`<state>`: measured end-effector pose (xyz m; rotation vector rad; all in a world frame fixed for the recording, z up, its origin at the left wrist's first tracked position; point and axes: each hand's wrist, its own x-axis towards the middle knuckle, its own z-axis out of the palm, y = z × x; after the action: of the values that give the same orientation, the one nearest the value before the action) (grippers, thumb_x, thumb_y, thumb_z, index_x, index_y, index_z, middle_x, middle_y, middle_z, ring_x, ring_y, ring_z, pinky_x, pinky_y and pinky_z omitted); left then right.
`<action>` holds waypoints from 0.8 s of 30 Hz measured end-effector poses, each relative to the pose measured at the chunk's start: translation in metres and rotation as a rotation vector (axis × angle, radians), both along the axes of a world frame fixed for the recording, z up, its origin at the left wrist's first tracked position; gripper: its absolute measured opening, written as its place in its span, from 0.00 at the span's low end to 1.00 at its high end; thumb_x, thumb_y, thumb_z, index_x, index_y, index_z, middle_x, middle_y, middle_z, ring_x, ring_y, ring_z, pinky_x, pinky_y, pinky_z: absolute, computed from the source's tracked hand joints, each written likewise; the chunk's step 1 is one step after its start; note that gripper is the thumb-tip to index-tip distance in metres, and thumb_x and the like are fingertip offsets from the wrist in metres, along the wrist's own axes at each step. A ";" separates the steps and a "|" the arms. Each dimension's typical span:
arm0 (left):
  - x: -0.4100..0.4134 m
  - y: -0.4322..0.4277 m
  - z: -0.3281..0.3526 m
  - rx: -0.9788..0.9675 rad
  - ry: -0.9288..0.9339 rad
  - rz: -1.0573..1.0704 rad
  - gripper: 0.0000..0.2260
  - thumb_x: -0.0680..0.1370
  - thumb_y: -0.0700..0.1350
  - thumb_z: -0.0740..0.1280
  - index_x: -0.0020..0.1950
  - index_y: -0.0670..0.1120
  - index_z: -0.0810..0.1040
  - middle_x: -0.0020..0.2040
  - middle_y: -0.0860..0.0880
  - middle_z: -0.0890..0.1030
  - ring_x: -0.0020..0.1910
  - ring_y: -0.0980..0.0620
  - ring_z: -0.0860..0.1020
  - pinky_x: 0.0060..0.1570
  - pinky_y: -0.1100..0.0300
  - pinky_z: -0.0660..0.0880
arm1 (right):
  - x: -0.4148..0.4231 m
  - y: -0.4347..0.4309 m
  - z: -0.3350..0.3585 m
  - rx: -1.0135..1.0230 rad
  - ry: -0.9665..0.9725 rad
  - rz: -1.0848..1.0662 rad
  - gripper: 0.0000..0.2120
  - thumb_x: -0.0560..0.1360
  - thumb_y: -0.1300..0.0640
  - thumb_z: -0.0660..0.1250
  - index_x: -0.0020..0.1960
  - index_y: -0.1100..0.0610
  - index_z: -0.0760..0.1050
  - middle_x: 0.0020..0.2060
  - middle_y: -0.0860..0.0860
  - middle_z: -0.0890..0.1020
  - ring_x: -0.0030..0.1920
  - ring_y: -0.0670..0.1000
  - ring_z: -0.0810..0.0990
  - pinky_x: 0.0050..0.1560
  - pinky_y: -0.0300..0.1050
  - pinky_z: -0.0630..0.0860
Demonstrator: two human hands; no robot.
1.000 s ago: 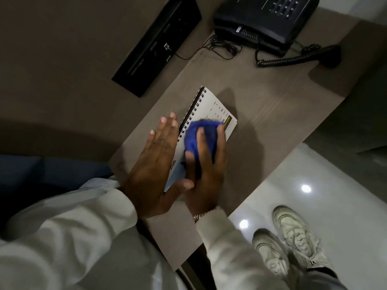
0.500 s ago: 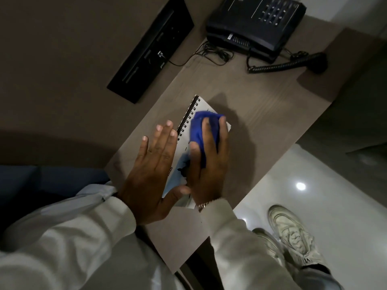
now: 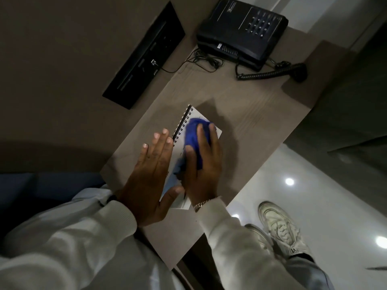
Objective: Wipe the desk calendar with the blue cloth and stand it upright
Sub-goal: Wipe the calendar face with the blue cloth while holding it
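Observation:
The white spiral-bound desk calendar (image 3: 193, 116) lies flat on the narrow grey-brown desk (image 3: 251, 114), its black coil along the left edge. My right hand (image 3: 202, 164) presses the bunched blue cloth (image 3: 193, 135) onto the calendar's page, fingers curled over the cloth. My left hand (image 3: 150, 174) lies flat with fingers together on the calendar's left edge and the desk beside it, holding it down. Both hands hide most of the calendar; only its far corner and a near strip show.
A black telephone (image 3: 243, 30) with a coiled cord and handset (image 3: 272, 74) sits at the desk's far end. A black socket panel (image 3: 144, 57) is set in the wall to the left. The desk's right edge drops to a glossy floor, where my shoes (image 3: 280, 229) stand.
My right hand has slid the blue cloth toward the calendar's far corner. My left hand has stayed pressed flat on the left side.

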<state>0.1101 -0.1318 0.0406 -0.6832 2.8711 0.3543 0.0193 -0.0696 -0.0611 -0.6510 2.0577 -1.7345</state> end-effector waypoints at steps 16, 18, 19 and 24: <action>0.001 -0.001 0.001 -0.093 -0.117 -0.022 0.39 0.77 0.66 0.46 0.77 0.38 0.49 0.78 0.38 0.53 0.78 0.39 0.52 0.74 0.40 0.53 | -0.014 0.009 0.000 0.153 -0.205 0.045 0.28 0.80 0.46 0.58 0.77 0.47 0.55 0.79 0.50 0.58 0.74 0.44 0.59 0.74 0.43 0.63; 0.001 -0.001 0.001 -0.108 -0.125 -0.022 0.39 0.78 0.66 0.45 0.77 0.38 0.49 0.78 0.39 0.52 0.78 0.40 0.52 0.74 0.40 0.54 | -0.003 0.020 -0.005 0.181 -0.249 0.064 0.28 0.80 0.47 0.59 0.77 0.50 0.56 0.78 0.51 0.59 0.75 0.46 0.60 0.75 0.52 0.66; 0.000 -0.001 0.002 -0.112 -0.127 -0.022 0.39 0.78 0.66 0.45 0.77 0.38 0.48 0.78 0.39 0.52 0.78 0.40 0.52 0.74 0.41 0.54 | 0.007 0.026 -0.005 0.182 -0.218 0.070 0.26 0.80 0.45 0.58 0.76 0.48 0.57 0.78 0.53 0.61 0.76 0.48 0.61 0.74 0.55 0.66; -0.001 -0.001 0.002 -0.120 -0.156 -0.029 0.39 0.77 0.67 0.43 0.78 0.39 0.46 0.78 0.39 0.53 0.77 0.39 0.53 0.74 0.42 0.54 | 0.015 0.031 0.009 0.045 -0.122 0.113 0.25 0.80 0.46 0.59 0.75 0.47 0.60 0.76 0.56 0.63 0.76 0.54 0.63 0.74 0.52 0.66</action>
<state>0.1091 -0.1330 0.0430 -0.6566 2.7675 0.1193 0.0339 -0.0388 -0.0519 -0.6196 1.9328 -1.6193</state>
